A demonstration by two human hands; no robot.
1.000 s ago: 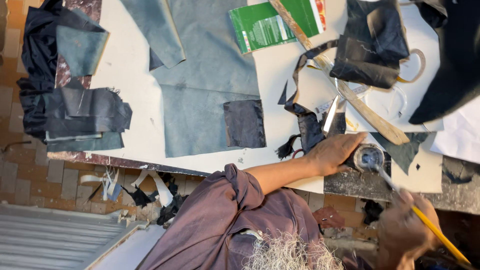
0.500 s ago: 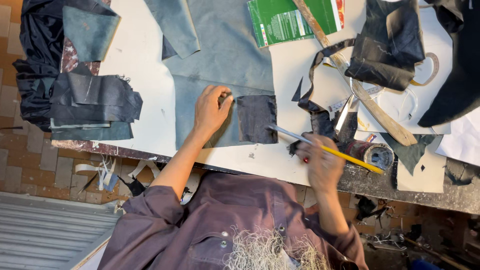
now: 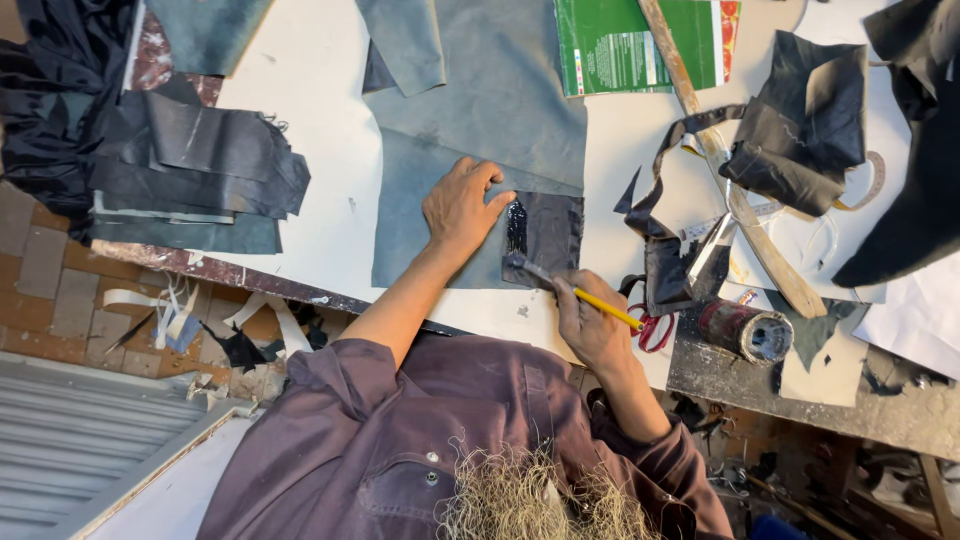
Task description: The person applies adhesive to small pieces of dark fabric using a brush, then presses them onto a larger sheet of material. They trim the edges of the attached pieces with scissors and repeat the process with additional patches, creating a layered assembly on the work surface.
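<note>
With left hand (image 3: 462,205) pressed flat, fingers spread, on grey cloth (image 3: 480,100) beside dark patch (image 3: 552,232), and right hand (image 3: 592,328) closed round brush (image 3: 560,285), draw wet glue (image 3: 516,225) thinly along patch edge, holding cloth taut, tin (image 3: 745,332) near on table (image 3: 320,120)
</note>
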